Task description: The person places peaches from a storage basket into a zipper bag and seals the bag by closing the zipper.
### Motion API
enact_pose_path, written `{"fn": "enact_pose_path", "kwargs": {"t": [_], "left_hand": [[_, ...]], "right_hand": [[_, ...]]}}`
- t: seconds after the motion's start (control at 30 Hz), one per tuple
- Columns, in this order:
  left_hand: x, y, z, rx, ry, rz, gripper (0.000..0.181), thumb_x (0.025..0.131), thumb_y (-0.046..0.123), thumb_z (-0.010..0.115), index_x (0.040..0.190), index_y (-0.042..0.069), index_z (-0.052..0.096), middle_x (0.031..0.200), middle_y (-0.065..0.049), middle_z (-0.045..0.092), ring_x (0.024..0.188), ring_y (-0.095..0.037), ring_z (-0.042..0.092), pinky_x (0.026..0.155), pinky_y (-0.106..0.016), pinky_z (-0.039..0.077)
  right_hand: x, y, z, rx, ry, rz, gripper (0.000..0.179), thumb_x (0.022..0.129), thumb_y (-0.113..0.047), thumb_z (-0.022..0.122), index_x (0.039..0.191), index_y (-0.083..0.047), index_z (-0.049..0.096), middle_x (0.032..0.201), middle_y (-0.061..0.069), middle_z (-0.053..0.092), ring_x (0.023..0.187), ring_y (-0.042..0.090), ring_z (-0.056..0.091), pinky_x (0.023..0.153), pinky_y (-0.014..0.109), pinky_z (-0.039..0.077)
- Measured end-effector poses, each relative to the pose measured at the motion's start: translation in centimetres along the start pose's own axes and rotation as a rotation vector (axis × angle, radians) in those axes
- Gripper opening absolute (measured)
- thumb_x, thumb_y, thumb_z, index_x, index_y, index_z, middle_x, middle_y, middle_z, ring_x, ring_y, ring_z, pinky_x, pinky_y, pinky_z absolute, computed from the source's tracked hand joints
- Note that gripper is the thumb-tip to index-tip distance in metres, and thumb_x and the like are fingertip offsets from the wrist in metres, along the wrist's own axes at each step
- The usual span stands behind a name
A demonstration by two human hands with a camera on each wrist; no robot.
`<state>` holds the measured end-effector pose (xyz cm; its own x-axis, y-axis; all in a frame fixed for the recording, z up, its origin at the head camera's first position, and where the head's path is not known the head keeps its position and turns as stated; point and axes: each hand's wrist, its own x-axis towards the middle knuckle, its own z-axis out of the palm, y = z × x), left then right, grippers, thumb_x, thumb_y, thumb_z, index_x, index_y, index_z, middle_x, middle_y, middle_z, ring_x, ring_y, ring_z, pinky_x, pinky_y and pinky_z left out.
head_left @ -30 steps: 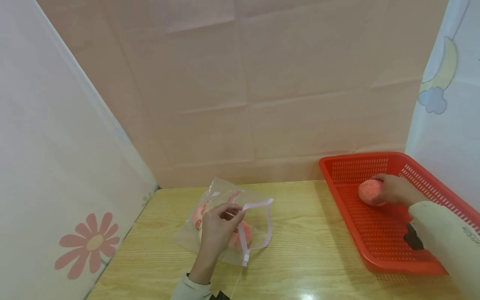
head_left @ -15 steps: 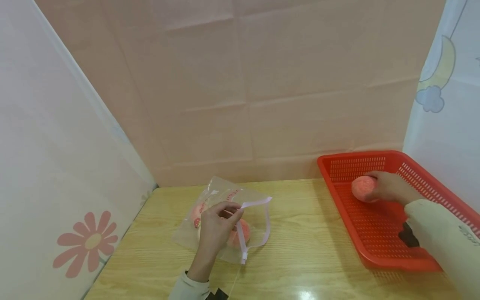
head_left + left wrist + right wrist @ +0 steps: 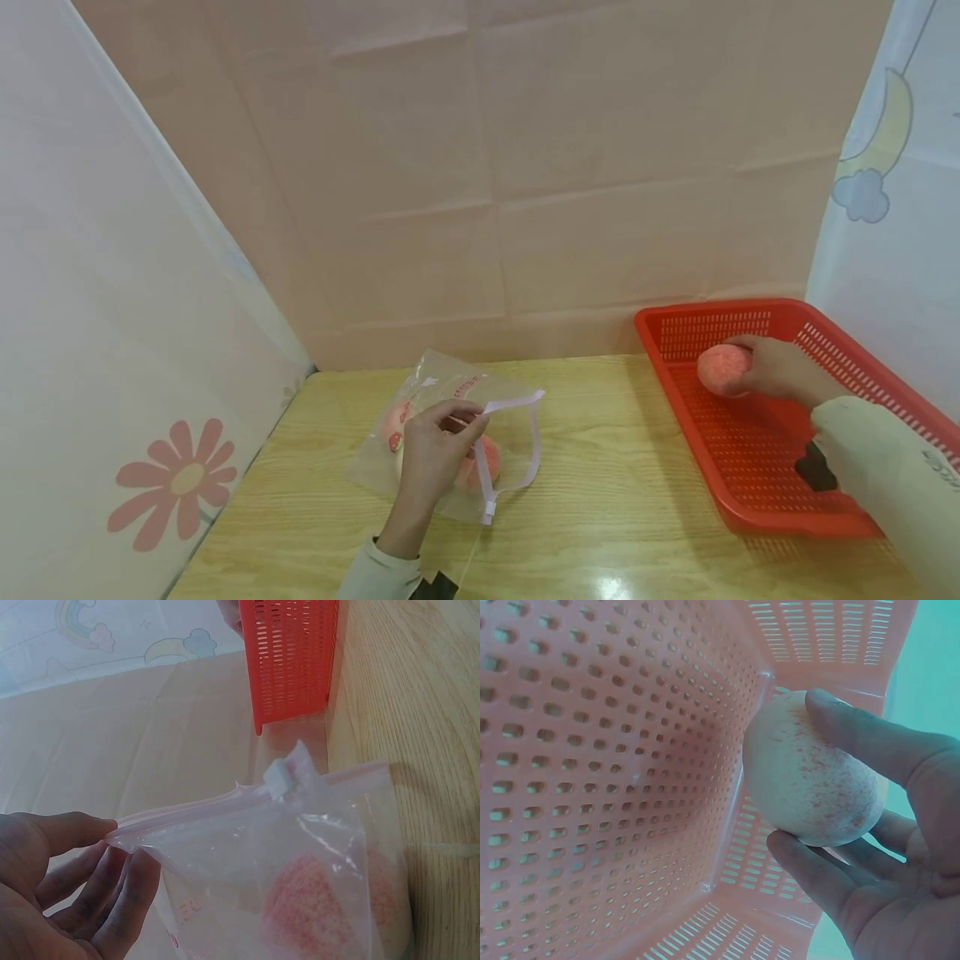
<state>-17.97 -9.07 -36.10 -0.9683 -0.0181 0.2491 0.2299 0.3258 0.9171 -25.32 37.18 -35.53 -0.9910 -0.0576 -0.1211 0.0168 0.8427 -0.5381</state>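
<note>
at right, the red basket is set lengthwise near to far; at left, the clear bag is pinched at its right-facing mouth by the left hand; inside the basket, a pink fruit, long axis unclear, is gripped by the right hand.

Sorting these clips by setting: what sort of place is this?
Probably a makeshift tabletop booth: a wood-grain table, a creased beige backdrop behind it, and pale side sheets printed with a flower and a moon.
</note>
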Motion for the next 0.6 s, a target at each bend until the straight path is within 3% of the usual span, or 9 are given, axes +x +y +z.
{"fn": "enact_pose_path", "kwargs": {"t": [0.3,0.6], "left_hand": [[0.03,0.09,0.10,0.010,0.004,-0.013,0.006,0.085,0.010,0.078,0.090,0.010,0.076,0.083,-0.010,0.072,0.060,-0.012,0.062,0.052,-0.025,0.058],[0.16,0.12,0.20,0.005,0.002,-0.010,0.009,0.084,0.014,0.080,0.090,0.008,0.076,0.084,-0.012,0.072,0.061,-0.012,0.062,0.052,-0.024,0.058]], "right_hand": [[0.34,-0.10,-0.12,-0.079,0.076,-0.058,0.086,0.074,-0.043,0.085,0.136,0.005,0.050,0.113,0.026,0.066,0.090,0.033,0.063,0.069,0.046,0.057],[-0.22,0.00,-0.14,-0.025,0.094,-0.020,0.102,0.070,-0.053,0.085,0.142,0.003,0.039,0.125,0.029,0.057,0.098,0.041,0.060,0.073,0.056,0.059]]}}
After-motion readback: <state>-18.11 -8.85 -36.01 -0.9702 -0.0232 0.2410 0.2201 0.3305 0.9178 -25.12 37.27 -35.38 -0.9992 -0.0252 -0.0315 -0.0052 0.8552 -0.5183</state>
